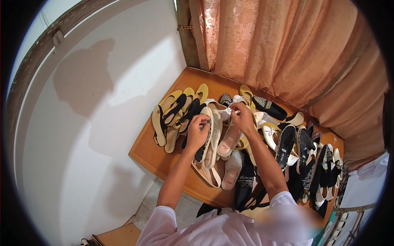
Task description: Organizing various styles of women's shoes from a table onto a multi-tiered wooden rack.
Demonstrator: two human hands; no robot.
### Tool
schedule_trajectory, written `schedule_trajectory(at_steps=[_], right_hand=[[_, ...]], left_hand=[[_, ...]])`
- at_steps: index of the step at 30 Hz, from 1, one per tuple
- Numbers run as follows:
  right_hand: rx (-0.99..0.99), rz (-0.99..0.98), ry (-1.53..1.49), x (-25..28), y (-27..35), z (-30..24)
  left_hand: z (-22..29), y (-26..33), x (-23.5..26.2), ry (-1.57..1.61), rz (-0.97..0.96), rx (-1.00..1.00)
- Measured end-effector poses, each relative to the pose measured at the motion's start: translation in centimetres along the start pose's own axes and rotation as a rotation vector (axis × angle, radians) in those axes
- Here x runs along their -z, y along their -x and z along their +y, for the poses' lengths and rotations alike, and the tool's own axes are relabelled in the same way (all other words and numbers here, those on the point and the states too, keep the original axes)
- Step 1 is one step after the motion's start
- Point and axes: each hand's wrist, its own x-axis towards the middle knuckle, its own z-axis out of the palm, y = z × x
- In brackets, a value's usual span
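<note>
On the wooden table, several women's flat shoes lie close together. My left hand [198, 132] has its fingers curled at the side of an upright-leaning espadrille [203, 146] with a rope-edged sole. Against that one rests a greyish flat [215, 141]. A little to the right, my right hand [242, 117] pinches the far end of a pale flat with a pink insole [230, 140]; its fingers partly cover that end. Just nearer lie a clear-looking flat with a pink insole [232, 171] and a beige slingback shoe [207, 173].
Yellow and black sandals [172, 107] stand in a group at the left of the wooden table [143, 143]. Black, white and patterned flats [303, 147] crowd the right side. A white wall [90, 123] borders the left, and an orange curtain [279, 45] hangs behind.
</note>
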Motion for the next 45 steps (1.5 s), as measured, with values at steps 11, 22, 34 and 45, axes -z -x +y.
schedule_trajectory(at_steps=[11, 22, 34, 45], right_hand=[[-0.167, -0.580, 0.656, -4.1, -3.7, 4.8], [0.120, 0.039, 0.296, 4.1, 0.6, -4.4], [0.058, -0.045, 0.088, 13.0, 17.7, -9.9], [-0.559, 0.471, -0.390, 23.3, 34.9, -10.0]], left_hand=[[-3.0, -3.7, -1.3, -0.171, 0.003, -0.065], [-1.4, -2.0, -1.9, -0.176, -0.083, -0.040], [7.7, 6.2, -10.9, 0.750, -0.191, 0.336], [16.0, 18.6, -20.2, 0.774, -1.054, 0.445]])
